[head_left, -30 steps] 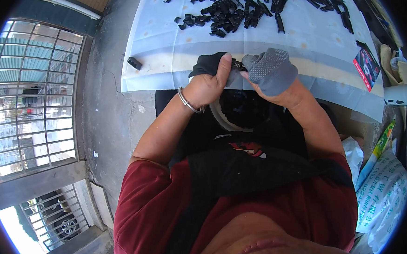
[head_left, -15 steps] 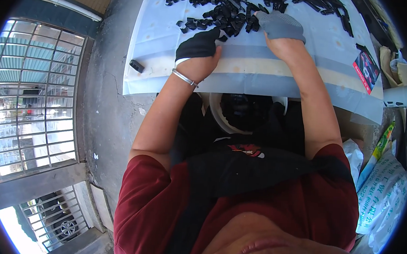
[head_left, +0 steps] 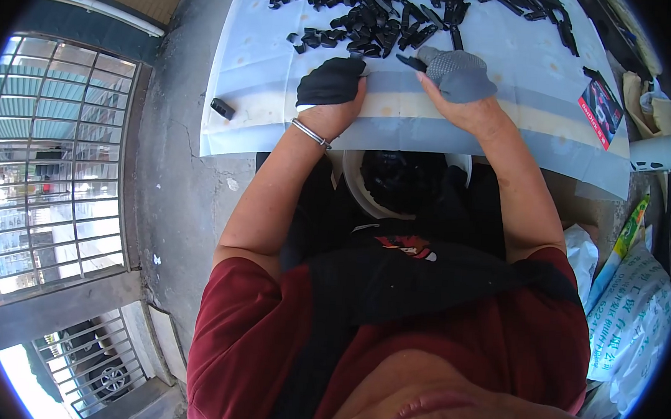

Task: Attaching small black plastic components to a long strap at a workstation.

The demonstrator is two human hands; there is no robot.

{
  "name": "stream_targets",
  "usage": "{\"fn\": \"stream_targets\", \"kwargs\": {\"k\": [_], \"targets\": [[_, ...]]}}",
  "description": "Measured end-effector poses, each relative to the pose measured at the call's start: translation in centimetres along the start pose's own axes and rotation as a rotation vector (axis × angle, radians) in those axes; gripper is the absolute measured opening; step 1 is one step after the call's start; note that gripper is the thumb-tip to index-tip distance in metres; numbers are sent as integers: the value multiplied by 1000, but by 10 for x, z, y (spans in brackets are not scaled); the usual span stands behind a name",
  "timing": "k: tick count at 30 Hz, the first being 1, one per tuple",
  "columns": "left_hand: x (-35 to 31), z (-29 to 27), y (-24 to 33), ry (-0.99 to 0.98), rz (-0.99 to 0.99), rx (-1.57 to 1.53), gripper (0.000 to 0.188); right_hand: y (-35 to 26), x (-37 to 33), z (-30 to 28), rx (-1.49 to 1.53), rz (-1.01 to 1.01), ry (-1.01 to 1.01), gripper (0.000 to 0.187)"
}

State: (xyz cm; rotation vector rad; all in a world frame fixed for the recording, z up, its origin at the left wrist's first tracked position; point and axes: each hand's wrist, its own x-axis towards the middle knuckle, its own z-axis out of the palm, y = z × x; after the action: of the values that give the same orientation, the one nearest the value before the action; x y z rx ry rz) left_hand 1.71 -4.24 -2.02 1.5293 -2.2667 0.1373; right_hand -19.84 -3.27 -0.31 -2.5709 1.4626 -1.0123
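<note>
Small black pieces [head_left: 377,24], seemingly plastic, lie in a loose heap on the sheet-covered table. My right hand [head_left: 459,79], in a grey glove, pinches a slim black piece [head_left: 411,62] between thumb and fingers, its end pointing left. In a black glove with bare thumb, my left hand [head_left: 331,92] is curled closed just below the near edge of the heap. Its fingertips are turned away, so what they hold, if anything, is hidden.
Longer black strips [head_left: 536,10] lie at the far right. A small black object [head_left: 222,109] rests near the left edge, a red and dark card [head_left: 601,112] near the right. Below the table edge, a white bucket [head_left: 351,181] holds dark things. Plastic bags [head_left: 628,319] lie at right.
My right hand has drawn back from the heap toward me, bringing a slim black piece along. My left hand has shifted slightly nearer and curled in.
</note>
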Motion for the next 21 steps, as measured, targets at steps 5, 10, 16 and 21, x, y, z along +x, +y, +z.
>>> {"fn": "stream_targets", "kwargs": {"k": [5,10,16,21], "targets": [[1,-8,-2,-24,-67,-118,25,-6,2,-7,-246,-50,-186,22],[11,-15,2,-143,-94,-101,25,6,2,4,-329,-75,-263,23],[13,-12,-9,-3,5,-38,18,47,33,-7,-346,205,25,26],[26,-4,5,-127,-110,-109,24,32,32,4,-327,-20,-193,27]]}}
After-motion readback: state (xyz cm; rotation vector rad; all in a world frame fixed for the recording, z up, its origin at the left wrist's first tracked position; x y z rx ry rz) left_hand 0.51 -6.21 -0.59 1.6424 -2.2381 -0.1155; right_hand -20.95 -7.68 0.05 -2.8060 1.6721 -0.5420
